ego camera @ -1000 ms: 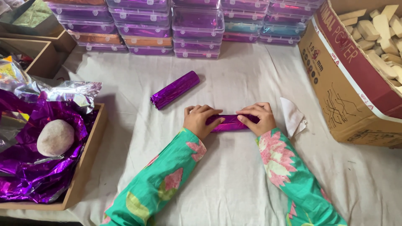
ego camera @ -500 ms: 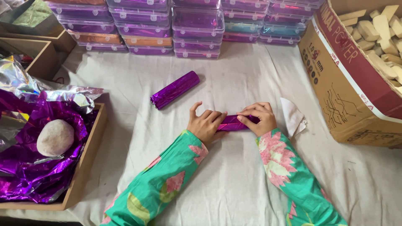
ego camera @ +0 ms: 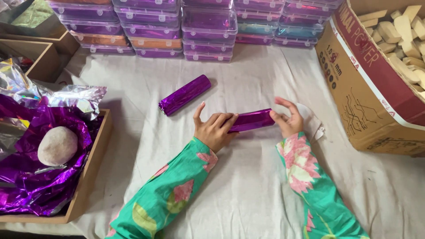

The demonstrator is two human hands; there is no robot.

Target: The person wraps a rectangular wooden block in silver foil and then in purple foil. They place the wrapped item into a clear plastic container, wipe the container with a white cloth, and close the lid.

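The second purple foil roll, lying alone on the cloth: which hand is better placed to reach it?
Probably the left hand. The loose foil-wrapped roll lies up and to the left of it, closer than to the right hand, which pinches the far end of the held purple roll.

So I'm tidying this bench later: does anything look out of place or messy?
Mostly the wooden tray on the left: crumpled purple foil spills over its rim, with a pale rounded lump sitting on it. The second purple-wrapped bar lies askew on the cloth.
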